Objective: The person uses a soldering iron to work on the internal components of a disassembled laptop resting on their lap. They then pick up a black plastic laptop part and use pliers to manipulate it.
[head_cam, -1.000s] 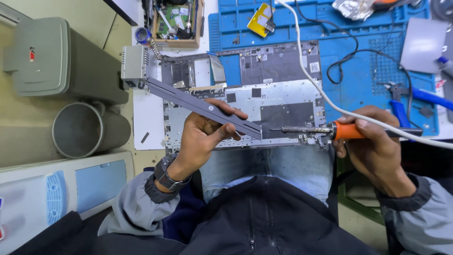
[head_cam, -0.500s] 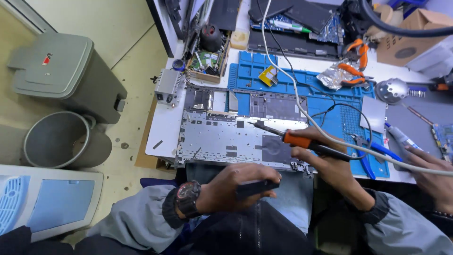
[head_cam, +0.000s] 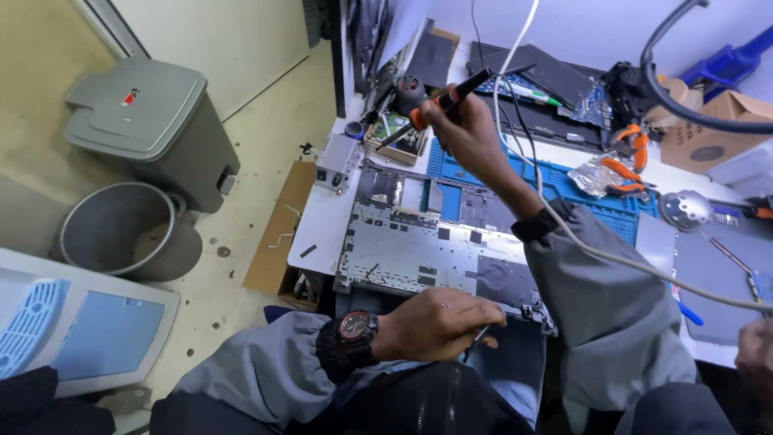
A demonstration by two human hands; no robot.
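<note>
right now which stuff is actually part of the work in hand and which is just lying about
In use:
right hand gripping orange-handled soldering iron
left hand holding thin tool at laptop chassis

Lying about:
orange pliers
cardboard box
lidded bin
round bucket

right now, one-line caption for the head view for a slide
Right hand lifts an orange-handled tool over a laptop case while the left hand rests at its near edge.

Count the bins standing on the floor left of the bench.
2. A grey lidded bin stands by the wall; a round open bin sits just in front of it, nearer the person. Others may be hidden beyond the frame.
</note>
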